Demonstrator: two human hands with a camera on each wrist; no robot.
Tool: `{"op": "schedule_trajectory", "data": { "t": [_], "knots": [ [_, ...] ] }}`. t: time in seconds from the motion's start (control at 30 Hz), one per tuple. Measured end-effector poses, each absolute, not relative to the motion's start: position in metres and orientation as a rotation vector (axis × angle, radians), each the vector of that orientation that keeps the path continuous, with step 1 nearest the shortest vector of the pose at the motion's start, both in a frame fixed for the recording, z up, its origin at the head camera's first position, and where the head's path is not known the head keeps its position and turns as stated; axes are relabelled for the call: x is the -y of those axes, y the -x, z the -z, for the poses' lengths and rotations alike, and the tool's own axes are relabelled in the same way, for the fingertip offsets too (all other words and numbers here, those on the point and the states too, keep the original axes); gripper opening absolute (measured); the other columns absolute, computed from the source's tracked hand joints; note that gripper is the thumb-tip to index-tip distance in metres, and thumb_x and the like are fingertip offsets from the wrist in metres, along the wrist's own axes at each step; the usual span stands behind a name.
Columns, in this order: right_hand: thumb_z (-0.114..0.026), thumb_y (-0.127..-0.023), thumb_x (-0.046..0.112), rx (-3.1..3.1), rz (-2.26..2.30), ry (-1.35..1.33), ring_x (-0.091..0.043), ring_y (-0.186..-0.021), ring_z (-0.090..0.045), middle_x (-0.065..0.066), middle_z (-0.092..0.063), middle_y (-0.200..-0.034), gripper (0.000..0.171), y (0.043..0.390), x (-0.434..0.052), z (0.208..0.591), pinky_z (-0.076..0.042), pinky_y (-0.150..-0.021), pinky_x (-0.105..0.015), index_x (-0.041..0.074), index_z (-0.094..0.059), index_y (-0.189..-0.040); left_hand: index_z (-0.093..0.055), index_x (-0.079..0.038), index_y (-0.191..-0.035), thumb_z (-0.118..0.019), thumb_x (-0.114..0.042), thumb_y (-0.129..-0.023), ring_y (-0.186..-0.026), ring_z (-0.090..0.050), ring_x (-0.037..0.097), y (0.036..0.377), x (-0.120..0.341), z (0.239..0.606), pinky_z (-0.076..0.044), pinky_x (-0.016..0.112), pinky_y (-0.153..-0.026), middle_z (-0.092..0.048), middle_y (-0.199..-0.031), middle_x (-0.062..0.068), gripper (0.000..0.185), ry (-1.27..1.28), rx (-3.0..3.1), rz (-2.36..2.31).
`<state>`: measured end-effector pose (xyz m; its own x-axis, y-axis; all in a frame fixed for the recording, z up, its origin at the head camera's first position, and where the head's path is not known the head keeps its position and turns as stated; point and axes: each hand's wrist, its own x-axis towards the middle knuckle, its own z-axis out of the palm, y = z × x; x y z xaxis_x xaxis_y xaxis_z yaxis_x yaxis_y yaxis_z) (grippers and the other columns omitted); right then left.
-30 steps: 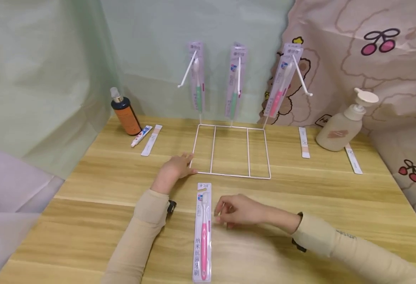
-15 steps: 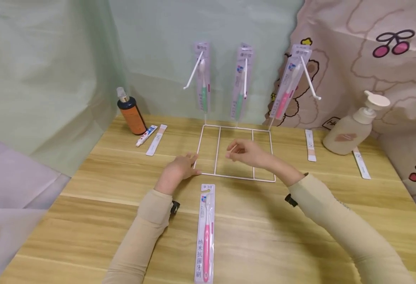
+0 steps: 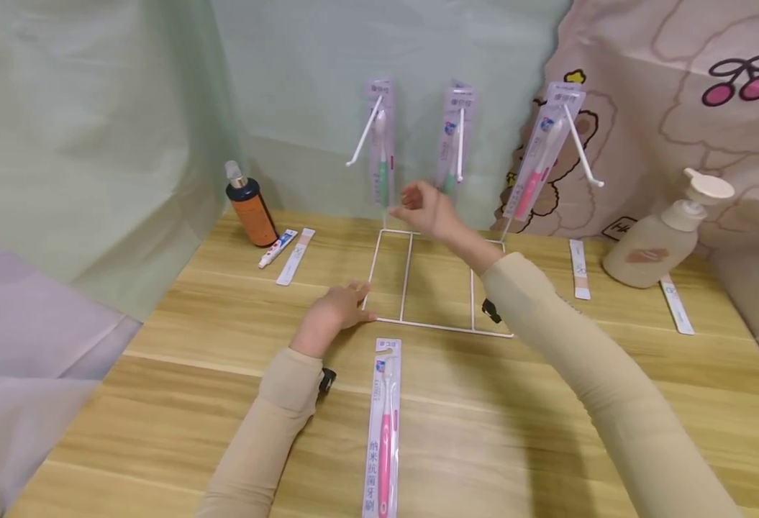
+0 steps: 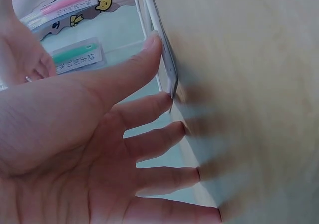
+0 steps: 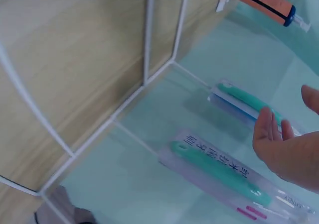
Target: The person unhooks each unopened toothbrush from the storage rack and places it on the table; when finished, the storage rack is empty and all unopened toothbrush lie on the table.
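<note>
A white wire rack (image 3: 444,327) stands on the table with packaged toothbrushes on its three hooks. My left hand (image 3: 335,314) rests at the base's front left corner; in the left wrist view its fingers are spread nearly straight, the thumb touching the wire. My right hand (image 3: 432,212) is raised in front of the rack, loosely bent and holding nothing, between the left green toothbrush (image 3: 382,155) and the middle green toothbrush (image 3: 450,140), whose lower end it partly covers. A pink toothbrush (image 3: 537,165) hangs on the right hook. Another packaged pink toothbrush (image 3: 385,446) lies in front of the rack.
At the left back are an orange spray bottle (image 3: 253,219), a small toothpaste tube (image 3: 278,249) and a flat white packet (image 3: 296,257). Toward the right stand a cream pump bottle (image 3: 651,248) and two more packets, one (image 3: 580,268) left of it. Curtains hang behind the table.
My right hand has moved from beside the lying toothbrush, over the rack's base, up to the hanging toothbrushes. The left hand stays at the base corner. The head view has shifted slightly.
</note>
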<state>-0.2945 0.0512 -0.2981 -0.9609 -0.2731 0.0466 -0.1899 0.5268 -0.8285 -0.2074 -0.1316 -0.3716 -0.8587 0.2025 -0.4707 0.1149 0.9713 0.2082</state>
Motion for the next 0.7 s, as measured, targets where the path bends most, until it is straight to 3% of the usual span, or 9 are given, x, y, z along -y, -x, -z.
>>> {"op": "schedule_trajectory", "data": {
  "t": [0.5,0.7],
  "knots": [
    [-0.066,-0.087,0.025,-2.863,1.539,0.288,-0.02,-0.114,-0.052,-0.01,-0.055,-0.124,0.049,0.325,-0.027,0.283,-0.044,-0.097,-0.025,0.005,-0.047,-0.127,-0.02,-0.019,-0.15,-0.055,-0.044,-0.091,-0.137,-0.022,0.042,0.206,0.128,0.371,-0.031,0.057,-0.106,-0.014,-0.155,0.009,0.073,-0.183,-2.61,-0.258],
    [-0.064,-0.088,0.03,-2.806,1.552,0.179,-0.017,-0.102,-0.054,-0.006,-0.059,-0.115,0.043,0.33,-0.019,0.283,-0.049,-0.084,-0.024,0.007,-0.05,-0.122,-0.019,-0.019,-0.15,-0.055,-0.044,-0.09,-0.137,-0.022,0.043,0.206,0.129,0.37,-0.031,0.057,-0.105,-0.014,-0.156,0.009,0.074,-0.178,-2.614,-0.253]
  ]
}}
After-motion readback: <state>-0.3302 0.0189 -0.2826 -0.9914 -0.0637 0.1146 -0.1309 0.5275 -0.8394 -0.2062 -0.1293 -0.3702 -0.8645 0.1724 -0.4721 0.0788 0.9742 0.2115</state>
